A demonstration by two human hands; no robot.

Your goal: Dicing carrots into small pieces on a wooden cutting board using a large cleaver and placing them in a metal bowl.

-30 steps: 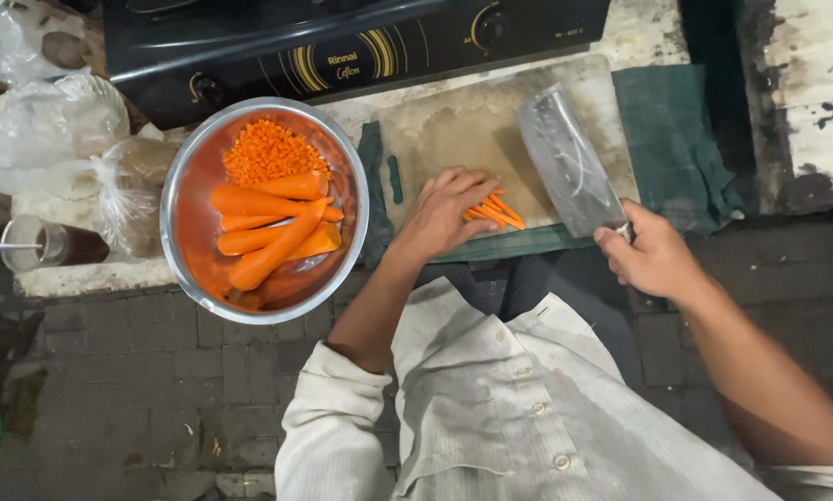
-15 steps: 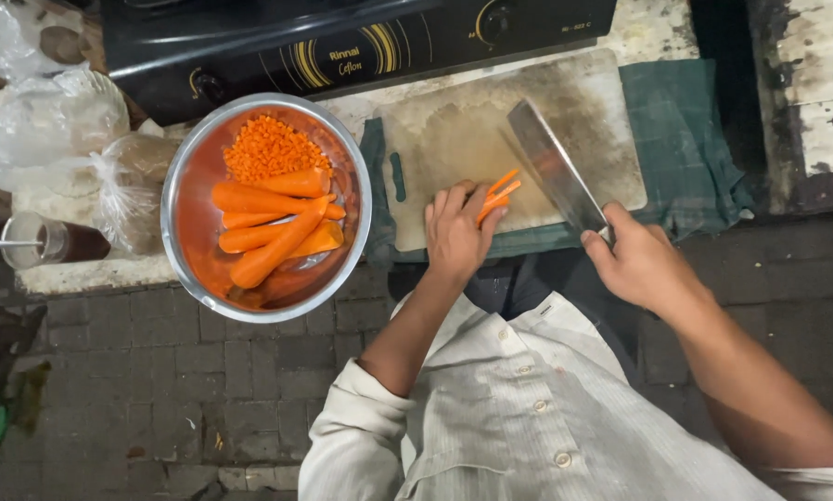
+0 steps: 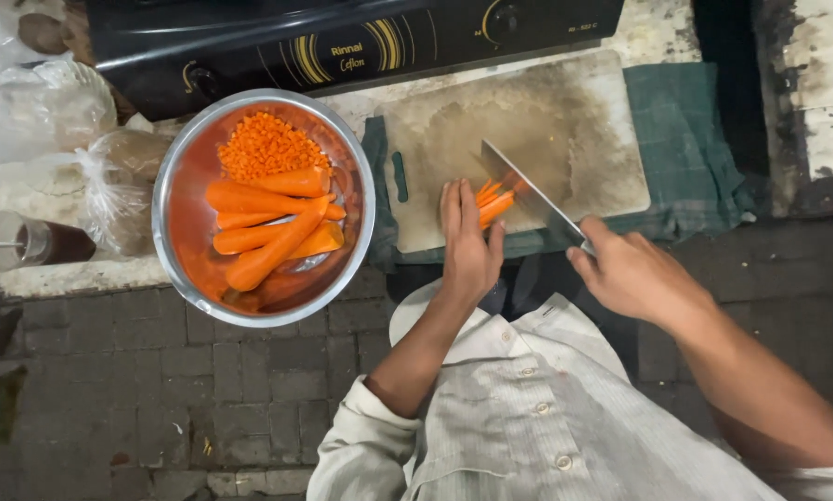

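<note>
A small bundle of orange carrot sticks (image 3: 493,201) lies on a worn, pale rectangular cutting board (image 3: 565,121), near its front edge, with the sticks' long axis running diagonally from lower left to upper right. The left hand (image 3: 467,243) lies flat on the board just to the left of the bundle, fingers (image 3: 451,206) extended and close together, their tips holding down the near ends of the sticks. The broad steel blade of a cleaver-style knife (image 3: 526,193) crosses the bundle from the right, set almost square across the sticks, so the carrots lie between the left fingertips and the blade. The right hand (image 3: 632,274) is wrapped closed around the knife handle at the board's front right corner; the handle itself is hidden inside the grip. A dark green cloth (image 3: 693,158) lies under the board on the counter (image 3: 83,276). To the left sits a round steel bowl (image 3: 177,176) holding peeled whole carrots (image 3: 268,227) and a heap of finely diced carrot (image 3: 263,147). Behind it all stands a black gas stove (image 3: 342,37), and clear plastic bags (image 3: 45,130) lie at the far left.
</note>
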